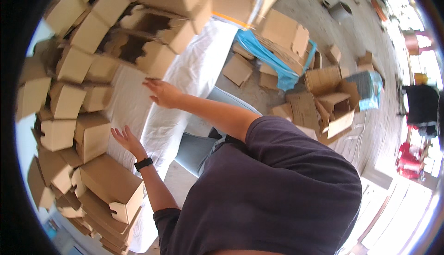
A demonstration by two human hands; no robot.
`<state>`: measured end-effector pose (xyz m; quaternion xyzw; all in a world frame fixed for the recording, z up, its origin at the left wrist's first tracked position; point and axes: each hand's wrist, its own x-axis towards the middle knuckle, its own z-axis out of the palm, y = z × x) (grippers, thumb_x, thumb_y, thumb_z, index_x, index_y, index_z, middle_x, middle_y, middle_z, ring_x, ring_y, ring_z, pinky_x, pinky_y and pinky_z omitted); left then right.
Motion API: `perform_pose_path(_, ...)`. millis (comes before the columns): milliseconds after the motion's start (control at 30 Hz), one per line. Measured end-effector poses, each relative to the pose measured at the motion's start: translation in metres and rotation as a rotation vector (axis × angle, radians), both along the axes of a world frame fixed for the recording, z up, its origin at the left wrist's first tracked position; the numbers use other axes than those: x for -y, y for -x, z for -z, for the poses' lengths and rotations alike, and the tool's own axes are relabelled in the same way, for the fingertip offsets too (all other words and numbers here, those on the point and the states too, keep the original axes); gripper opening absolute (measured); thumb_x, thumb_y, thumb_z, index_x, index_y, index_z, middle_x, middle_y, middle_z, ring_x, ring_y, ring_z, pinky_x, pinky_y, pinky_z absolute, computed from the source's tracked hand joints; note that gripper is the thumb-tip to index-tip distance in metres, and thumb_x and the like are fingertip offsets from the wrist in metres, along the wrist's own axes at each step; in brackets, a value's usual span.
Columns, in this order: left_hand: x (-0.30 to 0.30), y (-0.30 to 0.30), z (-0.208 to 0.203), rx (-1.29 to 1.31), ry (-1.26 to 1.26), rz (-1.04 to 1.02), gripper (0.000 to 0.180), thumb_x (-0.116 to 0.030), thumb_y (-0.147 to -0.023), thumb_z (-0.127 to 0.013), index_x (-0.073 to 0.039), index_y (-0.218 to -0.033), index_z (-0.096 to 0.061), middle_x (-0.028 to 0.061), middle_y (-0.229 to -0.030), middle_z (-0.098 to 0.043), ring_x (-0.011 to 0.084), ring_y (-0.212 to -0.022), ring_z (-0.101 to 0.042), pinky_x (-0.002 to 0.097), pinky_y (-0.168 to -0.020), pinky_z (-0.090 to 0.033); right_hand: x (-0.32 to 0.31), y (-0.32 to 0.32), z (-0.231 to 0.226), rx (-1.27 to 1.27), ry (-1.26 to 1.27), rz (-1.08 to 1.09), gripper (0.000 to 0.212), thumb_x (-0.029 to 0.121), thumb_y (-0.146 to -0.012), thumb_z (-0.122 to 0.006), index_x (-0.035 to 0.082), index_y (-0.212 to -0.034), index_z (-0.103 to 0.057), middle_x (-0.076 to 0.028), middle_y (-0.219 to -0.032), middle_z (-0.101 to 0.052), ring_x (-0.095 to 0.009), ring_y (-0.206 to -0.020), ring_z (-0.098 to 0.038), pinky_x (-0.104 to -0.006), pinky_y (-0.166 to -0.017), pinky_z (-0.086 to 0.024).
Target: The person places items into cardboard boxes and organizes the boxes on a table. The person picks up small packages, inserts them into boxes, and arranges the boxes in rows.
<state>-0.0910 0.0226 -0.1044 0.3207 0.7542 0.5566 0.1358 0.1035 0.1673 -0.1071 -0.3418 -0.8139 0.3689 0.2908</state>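
My left hand [126, 141], with a black watch [144, 164] on its wrist, is held over a white cloth [159, 130] with its fingers spread. It holds nothing and is nearest to a small brown cardboard box [92, 137] on its left. My right hand [163, 93] reaches farther up, fingers stretched out and holding nothing. Its fingertips are close to the flap of an open-topped cardboard box [155, 61]; I cannot tell if they touch. A long brown box [108, 181] lies below my left hand, beside the cloth.
More cardboard boxes [67, 102] are stacked along the left side of the table. On the floor to the right lie flattened cardboard [282, 30], a blue plastic bag [266, 58] and a large open carton [319, 116]. A grey bucket [340, 11] stands farther off.
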Motion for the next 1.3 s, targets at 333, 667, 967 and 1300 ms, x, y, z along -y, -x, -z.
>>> perform_pose_path(333,0.011,-0.037,0.048,-0.984,0.361,0.161,0.050,-0.032,-0.101,-0.041,-0.003,-0.141,-0.041,0.0181,-0.147,-0.040,0.0344,-0.136,-0.037,0.0521,-0.109,-0.029,0.078,-0.326,0.050,-0.151,0.576,0.415,0.027,0.010,-0.085,-0.061,0.006,-0.111,-0.066,-0.013,-0.107,-0.069,-0.024,-0.102,-0.066,-0.0352,-0.085,-0.053)
perform_pose_path(667,-0.007,-0.050,0.053,-1.021,0.651,0.089,0.055,-0.038,-0.104,-0.030,-0.006,-0.149,-0.029,0.0137,-0.154,-0.031,0.0313,-0.142,-0.028,0.0522,-0.112,-0.024,-0.054,-0.649,0.254,-0.350,0.592,1.784,0.031,0.027,-0.077,-0.071,0.006,-0.100,-0.070,-0.009,-0.093,-0.072,-0.025,-0.086,-0.069,-0.0372,-0.079,-0.055)
perform_pose_path(967,0.014,-0.062,0.049,-0.955,0.776,0.005,0.057,-0.039,-0.103,-0.029,-0.006,-0.149,-0.027,0.0131,-0.156,-0.026,0.0309,-0.143,-0.025,0.0521,-0.113,-0.022,-0.116,-0.585,0.117,0.100,0.764,1.685,0.053,0.038,-0.068,-0.083,0.003,-0.105,-0.071,-0.016,-0.103,-0.071,-0.028,-0.098,-0.069,-0.0363,-0.086,-0.055)
perform_pose_path(1300,0.006,-0.067,0.055,-0.987,0.697,-0.016,0.055,-0.037,-0.103,-0.031,-0.005,-0.148,-0.030,0.0119,-0.155,-0.028,0.0299,-0.143,-0.026,0.0528,-0.113,-0.023,-0.110,-0.608,0.139,-0.657,0.785,1.646,0.038,0.022,-0.082,-0.078,-0.001,-0.107,-0.060,-0.011,-0.101,-0.066,-0.024,-0.085,-0.066,-0.0419,-0.074,-0.060)
